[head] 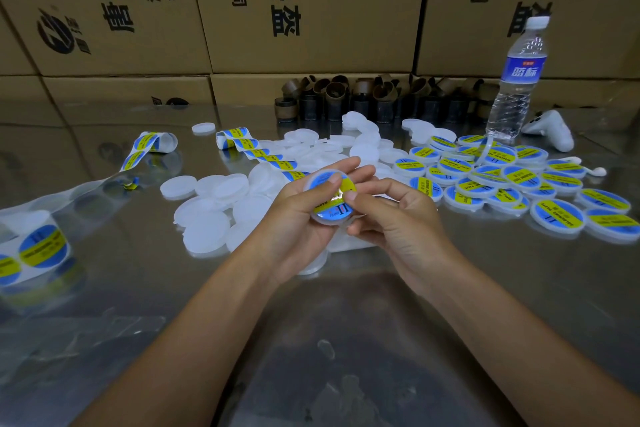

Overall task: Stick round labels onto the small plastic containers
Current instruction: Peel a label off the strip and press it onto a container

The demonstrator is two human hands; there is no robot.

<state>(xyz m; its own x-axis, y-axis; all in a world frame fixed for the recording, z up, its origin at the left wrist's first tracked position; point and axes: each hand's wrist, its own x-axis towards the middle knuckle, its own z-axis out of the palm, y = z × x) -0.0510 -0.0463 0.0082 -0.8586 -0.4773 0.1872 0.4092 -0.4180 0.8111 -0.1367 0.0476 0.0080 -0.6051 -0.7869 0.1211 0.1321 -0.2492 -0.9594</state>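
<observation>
Just above the metal table, both hands meet on one small container — left hand cradles it, thumb pressing the label, right hand pinching its rim. Uneven thumb pressure could trap a crease imo — or leave that label crooked.

Single head-worn wide-angle view, forward and down, close over the steel table.

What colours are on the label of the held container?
The label on the container is blue with a yellow band and dark print; head view.
</observation>
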